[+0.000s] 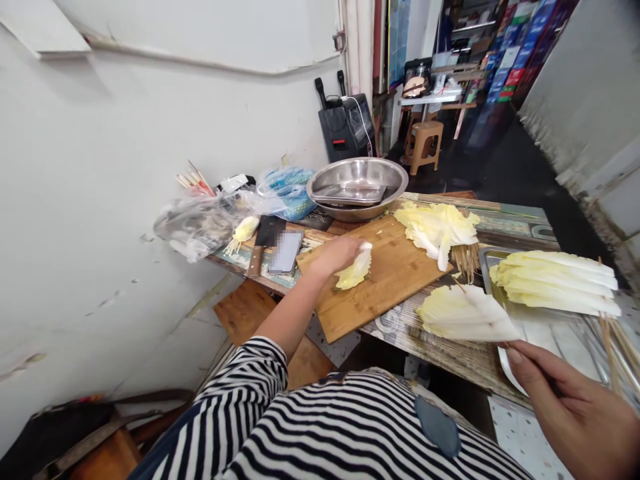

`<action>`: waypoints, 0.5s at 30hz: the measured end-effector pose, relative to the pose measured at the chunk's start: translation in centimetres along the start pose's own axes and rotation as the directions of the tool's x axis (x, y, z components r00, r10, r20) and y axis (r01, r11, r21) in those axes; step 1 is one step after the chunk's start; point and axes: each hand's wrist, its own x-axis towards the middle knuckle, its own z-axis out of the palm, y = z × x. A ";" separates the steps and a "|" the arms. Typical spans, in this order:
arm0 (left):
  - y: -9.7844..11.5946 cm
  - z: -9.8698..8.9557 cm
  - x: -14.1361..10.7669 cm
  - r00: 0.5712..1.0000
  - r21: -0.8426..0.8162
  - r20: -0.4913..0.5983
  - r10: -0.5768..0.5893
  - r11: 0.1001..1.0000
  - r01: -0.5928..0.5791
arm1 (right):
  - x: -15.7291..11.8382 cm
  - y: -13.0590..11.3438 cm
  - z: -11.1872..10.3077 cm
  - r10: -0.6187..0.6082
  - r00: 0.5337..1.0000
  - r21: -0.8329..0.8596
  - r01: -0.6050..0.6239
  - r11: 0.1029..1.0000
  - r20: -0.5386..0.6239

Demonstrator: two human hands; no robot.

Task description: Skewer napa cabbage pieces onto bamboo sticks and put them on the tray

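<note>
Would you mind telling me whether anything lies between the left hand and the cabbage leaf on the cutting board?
Nothing visible does: the left hand is already on the cabbage leaf, which lies on the cutting board. The right hand holds skewered cabbage apart from it.

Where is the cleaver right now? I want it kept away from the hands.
In the head view, the cleaver lies left of the cutting board, beside a phone, just beyond the left hand.
</note>
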 end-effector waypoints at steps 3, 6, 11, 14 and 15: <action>-0.4 -0.8 0.1 0.993 0.013 -0.117 -0.033 0.999 0.035 | 0.5 0.6 -0.3 0.019 0.999 -0.010 -0.018 1.000 0.050; -0.8 -1.2 0.6 0.976 0.090 -0.196 -0.092 0.990 0.111 | 1.0 0.8 -0.5 0.038 0.996 -0.033 -0.035 0.999 0.077; -0.8 -0.4 1.2 0.985 0.159 -0.086 -0.152 0.974 0.164 | 0.9 1.1 -0.1 -0.027 0.997 -0.012 0.028 1.000 0.073; -0.3 0.2 0.5 0.993 0.137 -0.051 -0.102 0.985 0.108 | 0.6 1.3 0.0 -0.060 0.998 -0.026 0.061 0.998 0.033; 0.0 0.3 0.2 0.996 0.124 -0.037 -0.083 0.988 0.087 | 0.7 1.2 0.0 -0.075 0.997 -0.039 0.075 0.996 0.025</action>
